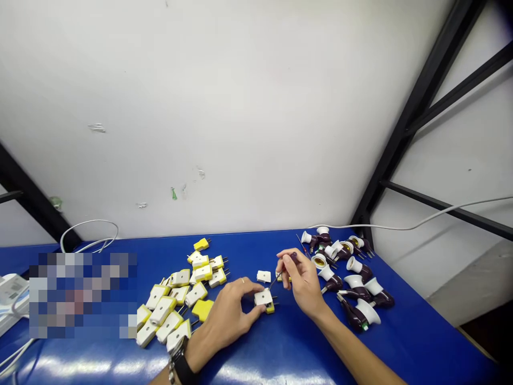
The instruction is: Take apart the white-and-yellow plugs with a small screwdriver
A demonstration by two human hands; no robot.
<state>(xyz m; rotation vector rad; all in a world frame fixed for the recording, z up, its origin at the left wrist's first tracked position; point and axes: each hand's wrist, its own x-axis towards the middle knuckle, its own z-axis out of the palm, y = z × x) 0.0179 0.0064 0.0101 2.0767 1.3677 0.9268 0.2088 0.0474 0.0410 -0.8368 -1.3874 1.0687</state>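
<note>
My left hand [234, 310] pinches a white and yellow plug [264, 300] against the blue table [280, 347]; a ring shows on one finger and a dark watch on the wrist. My right hand [301, 280] is closed round a thin screwdriver [282, 270], whose tip points down at the plug. A loose white plug cover [263, 276] lies just behind the plug.
A heap of several white and yellow plugs [180, 299] lies to the left. Several white and dark lamp-socket adapters [348, 278] lie to the right. White cables [90, 235] run along the wall. A black metal frame [404, 133] stands at the right. A blurred patch covers the left.
</note>
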